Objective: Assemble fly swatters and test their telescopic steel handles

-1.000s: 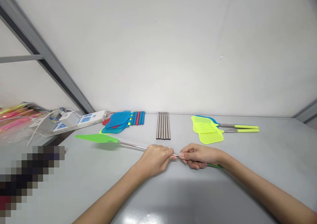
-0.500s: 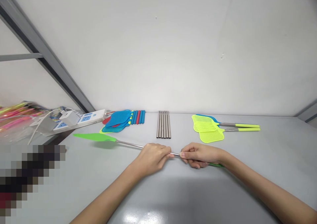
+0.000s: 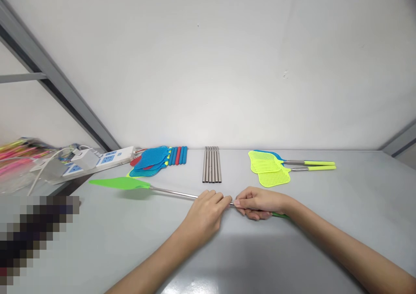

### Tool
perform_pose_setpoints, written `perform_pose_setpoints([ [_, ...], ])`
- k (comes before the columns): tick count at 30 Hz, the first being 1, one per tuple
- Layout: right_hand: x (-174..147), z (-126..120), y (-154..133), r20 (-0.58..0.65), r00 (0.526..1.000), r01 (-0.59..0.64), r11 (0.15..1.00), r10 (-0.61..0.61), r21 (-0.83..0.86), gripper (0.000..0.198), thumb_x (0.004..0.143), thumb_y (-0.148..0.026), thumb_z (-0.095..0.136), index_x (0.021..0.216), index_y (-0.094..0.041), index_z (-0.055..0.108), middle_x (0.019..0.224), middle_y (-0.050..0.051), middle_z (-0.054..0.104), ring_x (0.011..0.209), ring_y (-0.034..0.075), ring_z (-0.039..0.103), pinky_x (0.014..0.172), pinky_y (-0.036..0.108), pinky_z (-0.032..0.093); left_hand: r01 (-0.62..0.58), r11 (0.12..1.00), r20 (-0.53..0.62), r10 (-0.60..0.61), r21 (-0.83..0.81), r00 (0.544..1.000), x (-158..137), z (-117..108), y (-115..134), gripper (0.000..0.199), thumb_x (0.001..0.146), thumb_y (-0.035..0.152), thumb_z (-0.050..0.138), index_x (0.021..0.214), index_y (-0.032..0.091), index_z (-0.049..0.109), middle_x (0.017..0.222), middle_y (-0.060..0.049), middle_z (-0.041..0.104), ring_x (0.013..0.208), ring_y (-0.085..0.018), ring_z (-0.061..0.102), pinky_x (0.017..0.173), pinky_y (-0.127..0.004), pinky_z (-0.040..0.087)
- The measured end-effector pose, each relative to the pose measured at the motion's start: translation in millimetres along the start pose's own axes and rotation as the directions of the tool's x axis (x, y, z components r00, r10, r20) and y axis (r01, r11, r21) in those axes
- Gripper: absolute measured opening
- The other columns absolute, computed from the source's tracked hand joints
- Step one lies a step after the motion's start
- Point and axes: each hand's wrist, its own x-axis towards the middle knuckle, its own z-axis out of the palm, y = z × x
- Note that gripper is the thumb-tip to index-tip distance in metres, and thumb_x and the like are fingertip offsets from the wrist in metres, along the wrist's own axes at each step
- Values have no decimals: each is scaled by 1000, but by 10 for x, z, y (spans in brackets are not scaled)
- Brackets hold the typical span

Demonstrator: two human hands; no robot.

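Observation:
A green fly swatter (image 3: pixel 121 183) with a thin metal telescopic rod stretches across in front of me, its flat head out to the left. My left hand (image 3: pixel 209 209) is closed over the middle of the rod. Close beside it, my right hand (image 3: pixel 260 203) grips the rod near the handle end; a bit of green handle shows below that wrist. Behind my hands several metal tubes (image 3: pixel 212 166) lie side by side. To the right rest yellow-green fly swatters (image 3: pixel 273 177) with metal shafts and yellow-green handles, a blue head partly under them.
Blue swatter heads (image 3: pixel 151 160) are stacked at the back left, beside a row of blue and red handles (image 3: pixel 178 155). A white power strip (image 3: pixel 112 157) with cables and plastic-wrapped bundles (image 3: pixel 19 164) sit farther left. A wall (image 3: pixel 208 77) rises behind the grey table (image 3: pixel 325 207).
My left hand has slid right along the rod, up against my right hand. The right hand keeps its grip. The whole view has shifted slightly.

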Motion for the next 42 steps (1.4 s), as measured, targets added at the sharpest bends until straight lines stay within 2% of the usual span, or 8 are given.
perform_pose_setpoints([
  [3, 11, 3, 17, -3, 1000, 4, 1000, -4, 24, 34, 80, -45, 46, 65, -14, 48, 42, -7, 42, 28, 2, 24, 26, 15, 15, 2, 998, 13, -1, -59, 1000, -9, 49, 64, 30, 76, 2, 35, 97, 18, 50, 85, -4, 53, 75, -17, 45, 68, -30, 37],
  [8, 18, 3, 35, 4, 1000, 26, 999, -26, 37, 33, 80, -43, 46, 65, -14, 48, 42, -7, 43, 27, 1, 24, 25, 15, 15, -3, 989, 7, 4, -145, 1000, -21, 86, 92, 31, 76, 1, 33, 96, 17, 50, 86, -4, 51, 77, -17, 44, 69, -30, 39],
  [12, 13, 6, 43, 12, 999, 37, 999, -37, 27, 31, 80, -42, 46, 68, -13, 51, 43, -7, 44, 27, 1, 25, 25, 14, 17, 8, 994, -19, -11, -113, 1000, -17, 81, 123, 22, 84, 10, 30, 88, 17, 51, 81, -4, 51, 72, -17, 44, 67, -31, 38],
  [15, 14, 13, 46, 8, 999, 42, 999, -42, 16, 29, 81, -39, 47, 70, -13, 53, 44, -7, 45, 27, 1, 26, 25, 14, 18, 13, 997, -45, -17, -82, 999, -9, 95, 138, 24, 88, 17, 28, 81, 17, 51, 76, -4, 51, 69, -16, 44, 64, -30, 38],
  [21, 21, 2, 30, 66, 998, 26, 998, -22, -50, 30, 81, -38, 46, 71, -12, 55, 43, -7, 45, 27, 1, 29, 27, 14, 21, -12, 1000, -64, 13, 11, 998, -11, 172, 122, 21, 87, 16, 33, 73, 17, 49, 67, -1, 53, 61, -14, 48, 55, -27, 35],
  [27, 14, -13, 1, 96, 995, 39, 999, -36, -37, 30, 82, -38, 47, 73, -11, 56, 44, -7, 45, 28, 1, 28, 28, 14, 21, -35, 998, -130, 42, 56, 991, -5, 203, 107, 24, 87, 20, 33, 69, 17, 48, 64, 0, 54, 56, -13, 49, 52, -26, 33],
  [35, 18, -10, 28, 37, 996, 83, 997, -83, 4, 35, 82, -44, 45, 75, -12, 56, 43, -8, 42, 28, 1, 25, 27, 15, 18, -49, 995, -168, 64, 89, 984, 74, 176, 12, 21, 85, 23, 36, 69, 18, 49, 61, 0, 54, 56, -14, 51, 52, -26, 32],
  [42, 38, 1, 8, 30, 994, 99, 994, -101, 37, 36, 82, -46, 44, 73, -12, 54, 42, -8, 41, 28, 1, 25, 27, 15, 17, -60, 992, -135, 75, 112, 988, 103, 97, -40, 20, 82, 20, 36, 67, 18, 49, 62, -1, 55, 55, -14, 49, 52, -26, 31],
])
